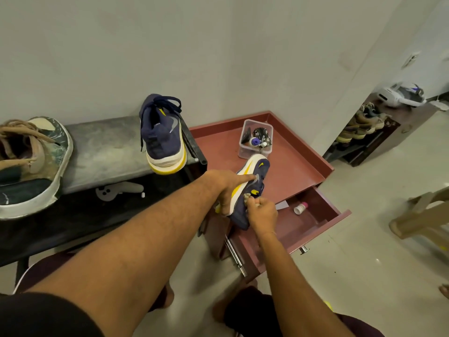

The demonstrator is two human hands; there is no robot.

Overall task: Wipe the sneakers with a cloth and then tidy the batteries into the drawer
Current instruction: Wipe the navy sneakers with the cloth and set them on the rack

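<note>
Head camera: a person holds a navy-and-yellow sneaker [264, 170] above the top of a maroon cabinet [296, 166], just behind its open drawer [340, 216]. The sneaker's long axis runs from near left to far right. Its far, white-soled end points at a clear plastic box [243, 152] on the cabinet top, and its sole is turned to the left. The left hand [224, 188] grips the sneaker from the sole side, fingers curled round the sole and the index finger laid straight along the upper. The right hand [262, 212] has its fingers clamped on a pale cloth [247, 197], of which only a small fold shows, pressed against the sneaker's navy side.

The box holds small dark items and a white piece with a blue cap, too small to identify. A small white bottle with a pink cap [300, 207] lies on its side in the drawer.

To the left, the second sneaker [162, 135] sits at the right end of a grey counter [104, 147]. Its yellow-and-white sole end is nearest the camera and its laces are at the far end. A worn brown-and-green shoe [31, 164] rests at the counter's left end, well apart from it.
</note>
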